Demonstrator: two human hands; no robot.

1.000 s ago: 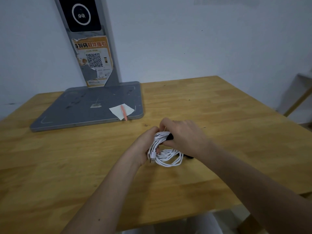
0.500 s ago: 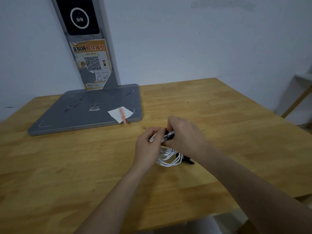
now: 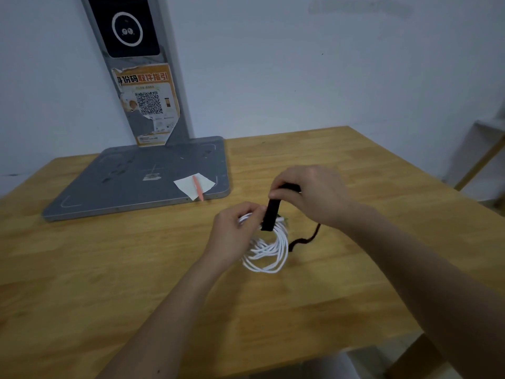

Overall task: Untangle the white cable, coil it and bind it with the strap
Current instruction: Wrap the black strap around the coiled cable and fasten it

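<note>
The white cable [image 3: 269, 251] hangs in a loose coil just above the wooden table [image 3: 341, 165]. My left hand [image 3: 236, 231] grips the coil at its upper left side. A black strap [image 3: 270, 214] runs up from the top of the coil, and my right hand [image 3: 314, 194] pinches its upper end, pulled up and away from the cable. The strap's other end [image 3: 306, 239] trails down to the right of the coil in a wavy line onto the table.
A grey flat base plate [image 3: 136, 181] with an upright post [image 3: 142, 69] stands at the back left. On its near right corner lie a white paper slip [image 3: 194, 184] and an orange pen [image 3: 198, 188]. A white shelf [image 3: 489, 149] is at the far right.
My right hand has risen and moved right, drawing the black strap up from the coil. My left hand has shifted its grip on the coil. The strap's tail now shows at the right.
</note>
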